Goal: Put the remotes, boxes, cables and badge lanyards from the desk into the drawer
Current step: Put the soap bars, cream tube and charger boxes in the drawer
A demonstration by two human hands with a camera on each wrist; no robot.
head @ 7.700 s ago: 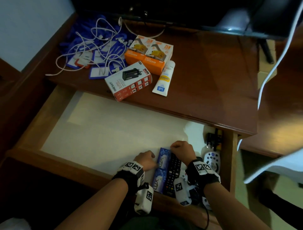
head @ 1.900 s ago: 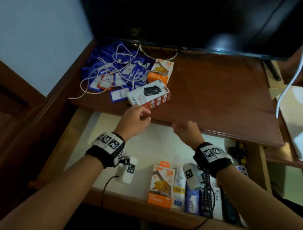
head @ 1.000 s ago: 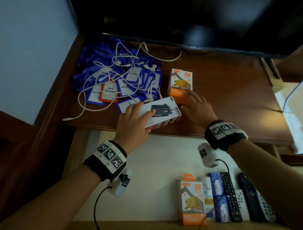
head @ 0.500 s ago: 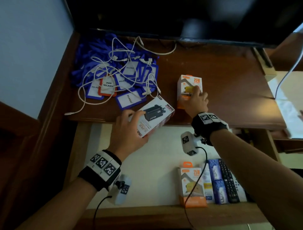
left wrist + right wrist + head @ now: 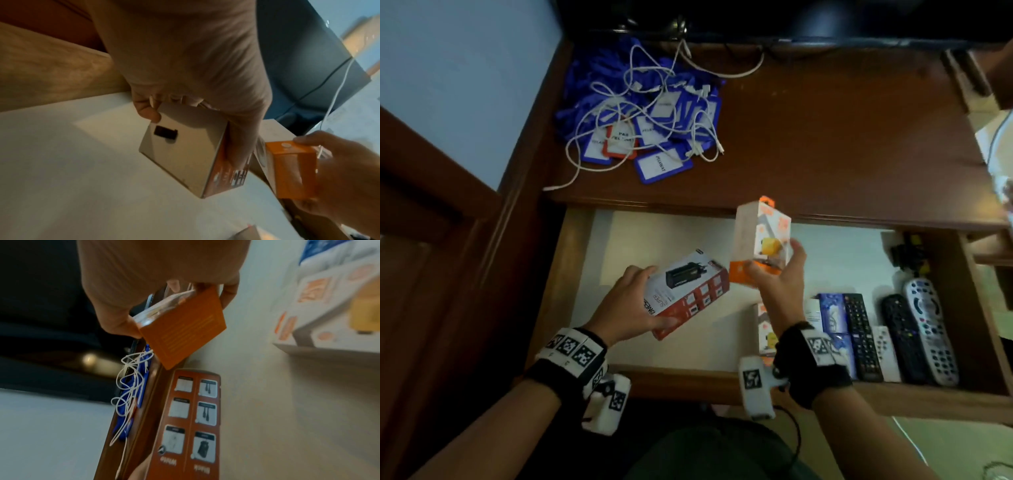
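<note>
My left hand (image 5: 631, 310) grips a red and white charger box (image 5: 686, 293) (image 5: 185, 155) (image 5: 191, 421) above the open drawer (image 5: 592, 260). Just to its right, my right hand (image 5: 779, 274) holds an orange and white charger box (image 5: 760, 240) (image 5: 292, 170) (image 5: 180, 331) upright over the drawer. On the desk (image 5: 842, 137) at the back left lies a heap of blue badge lanyards (image 5: 654, 137) tangled with white cables (image 5: 599, 120). Several remotes (image 5: 921, 335) lie in a row at the drawer's front right, beside a blue box (image 5: 832, 315) and another orange box (image 5: 765, 332).
A dark screen (image 5: 791, 17) stands along the back of the desk. A wall (image 5: 465, 85) and wooden trim border the left. Black plugs (image 5: 907, 250) sit in the drawer's far right corner. The drawer's white floor (image 5: 654, 236) is bare on the left.
Both hands have lifted their boxes off the desk and brought them toward me, over the drawer. The orange box now stands upright in my right hand.
</note>
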